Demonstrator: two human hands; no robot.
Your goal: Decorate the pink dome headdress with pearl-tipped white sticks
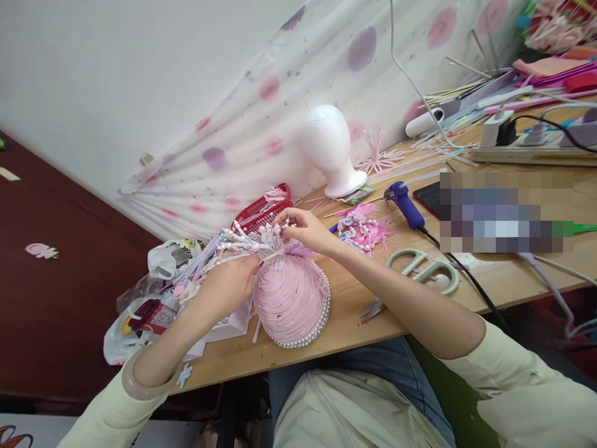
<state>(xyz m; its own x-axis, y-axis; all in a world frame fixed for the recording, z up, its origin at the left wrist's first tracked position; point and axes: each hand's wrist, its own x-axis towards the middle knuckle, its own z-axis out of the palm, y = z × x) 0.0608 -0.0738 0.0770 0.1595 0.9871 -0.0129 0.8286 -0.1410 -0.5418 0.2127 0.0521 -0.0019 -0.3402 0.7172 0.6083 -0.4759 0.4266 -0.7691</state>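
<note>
A pink dome-shaped headpiece (291,298), wound in strands and edged with rows of pearl beads (303,339), sits at the table's front edge. Pearl-tipped sprays (265,235) and whitish strands rise from its top. My left hand (233,280) is closed at the upper left of the dome, a pale thin stick (271,256) jutting out by its fingers; what it grips is largely hidden. Over the top, my right hand (305,231) pinches at the pearl sprays with thumb and fingers.
Behind stand a red basket (261,208) and a white foam head (329,146). To the right lie pink tasselled bead pieces (361,230), a blue glue gun (405,204), scissors (422,270) and a power strip (536,149). Plastic bags (125,339) crowd the left.
</note>
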